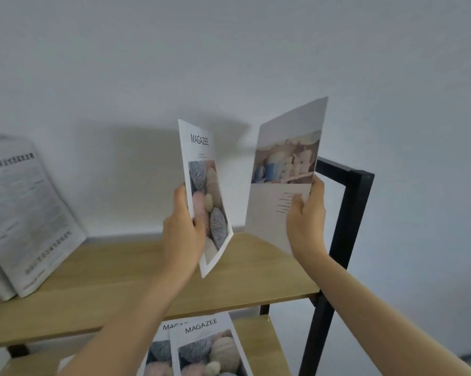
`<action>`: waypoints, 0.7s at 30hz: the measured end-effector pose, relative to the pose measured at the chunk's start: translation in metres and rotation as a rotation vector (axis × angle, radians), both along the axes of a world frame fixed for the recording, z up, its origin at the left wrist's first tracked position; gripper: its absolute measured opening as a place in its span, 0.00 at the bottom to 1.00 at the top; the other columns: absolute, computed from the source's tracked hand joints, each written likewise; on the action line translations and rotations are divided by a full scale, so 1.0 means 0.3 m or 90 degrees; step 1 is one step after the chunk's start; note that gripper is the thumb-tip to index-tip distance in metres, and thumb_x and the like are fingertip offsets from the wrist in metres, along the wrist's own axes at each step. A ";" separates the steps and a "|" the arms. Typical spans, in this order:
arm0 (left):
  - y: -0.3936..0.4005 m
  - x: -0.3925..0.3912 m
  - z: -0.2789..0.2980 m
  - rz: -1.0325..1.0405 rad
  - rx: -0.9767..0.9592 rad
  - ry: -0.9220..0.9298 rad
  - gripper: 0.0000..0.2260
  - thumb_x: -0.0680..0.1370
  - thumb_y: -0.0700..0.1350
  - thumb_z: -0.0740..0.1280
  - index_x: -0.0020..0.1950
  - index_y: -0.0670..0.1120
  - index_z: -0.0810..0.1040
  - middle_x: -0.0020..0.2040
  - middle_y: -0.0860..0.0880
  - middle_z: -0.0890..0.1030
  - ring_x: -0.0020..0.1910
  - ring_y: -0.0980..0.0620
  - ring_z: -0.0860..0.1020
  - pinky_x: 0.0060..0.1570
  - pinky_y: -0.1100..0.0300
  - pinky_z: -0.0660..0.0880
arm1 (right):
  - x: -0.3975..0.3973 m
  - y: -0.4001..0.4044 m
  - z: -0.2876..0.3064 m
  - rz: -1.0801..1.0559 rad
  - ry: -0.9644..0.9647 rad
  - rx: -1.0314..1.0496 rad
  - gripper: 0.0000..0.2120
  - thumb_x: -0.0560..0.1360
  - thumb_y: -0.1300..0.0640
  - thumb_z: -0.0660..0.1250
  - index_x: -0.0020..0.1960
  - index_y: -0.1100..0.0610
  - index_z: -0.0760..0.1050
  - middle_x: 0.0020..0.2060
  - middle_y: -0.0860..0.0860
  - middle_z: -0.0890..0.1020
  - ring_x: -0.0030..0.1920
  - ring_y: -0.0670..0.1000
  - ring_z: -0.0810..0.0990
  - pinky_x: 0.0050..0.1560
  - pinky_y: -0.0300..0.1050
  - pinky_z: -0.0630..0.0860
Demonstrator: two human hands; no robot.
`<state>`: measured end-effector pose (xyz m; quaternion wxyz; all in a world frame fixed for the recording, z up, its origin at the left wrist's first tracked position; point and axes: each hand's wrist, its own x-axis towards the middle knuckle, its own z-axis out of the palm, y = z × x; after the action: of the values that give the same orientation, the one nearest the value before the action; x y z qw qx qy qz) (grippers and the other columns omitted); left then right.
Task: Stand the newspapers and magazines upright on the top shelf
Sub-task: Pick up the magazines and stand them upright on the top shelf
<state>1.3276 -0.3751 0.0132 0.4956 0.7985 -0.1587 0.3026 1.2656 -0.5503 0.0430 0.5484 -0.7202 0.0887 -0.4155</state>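
We see the left hand (pixel 184 232) gripping a white "MAGAZEE" magazine with yarn balls on its cover (pixel 206 196), thumb curled on the front, fingers hidden behind; it is held tilted above the light wooden top shelf (pixel 136 272). The right hand (pixel 306 218) pinches a second white magazine showing blue cups (pixel 282 172) at its right edge, thumb in front, near the black metal frame (pixel 348 213). Grey folded newspapers (pixel 25 221) lean against the wall at the shelf's left end. Two more yarn-cover magazines (pixel 207 348) lie flat on the lower shelf (pixel 258 343)
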 end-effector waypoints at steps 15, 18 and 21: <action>-0.137 0.014 -0.121 -0.009 0.124 0.081 0.25 0.80 0.37 0.58 0.75 0.48 0.55 0.30 0.50 0.72 0.26 0.54 0.70 0.23 0.62 0.58 | 0.093 -0.039 -0.190 0.036 0.174 0.073 0.30 0.80 0.66 0.54 0.72 0.42 0.48 0.60 0.49 0.69 0.58 0.51 0.69 0.58 0.56 0.73; -0.150 0.014 -0.126 -0.034 0.218 0.121 0.25 0.81 0.40 0.56 0.76 0.48 0.51 0.30 0.51 0.72 0.25 0.54 0.71 0.21 0.62 0.60 | 0.102 -0.044 -0.199 0.057 0.198 0.092 0.25 0.81 0.64 0.53 0.72 0.45 0.50 0.58 0.48 0.67 0.56 0.49 0.67 0.59 0.55 0.72; -0.160 0.021 -0.136 -0.061 0.248 0.123 0.27 0.82 0.42 0.55 0.78 0.52 0.47 0.30 0.50 0.75 0.27 0.50 0.75 0.24 0.57 0.67 | 0.112 -0.064 -0.188 0.089 0.254 0.106 0.20 0.82 0.62 0.53 0.71 0.49 0.54 0.57 0.48 0.67 0.55 0.49 0.66 0.62 0.57 0.71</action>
<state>1.3339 -0.4230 -0.0277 0.3587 0.8960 -0.2036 0.1645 1.2992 -0.5695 -0.0132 0.6051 -0.7448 0.1791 -0.2170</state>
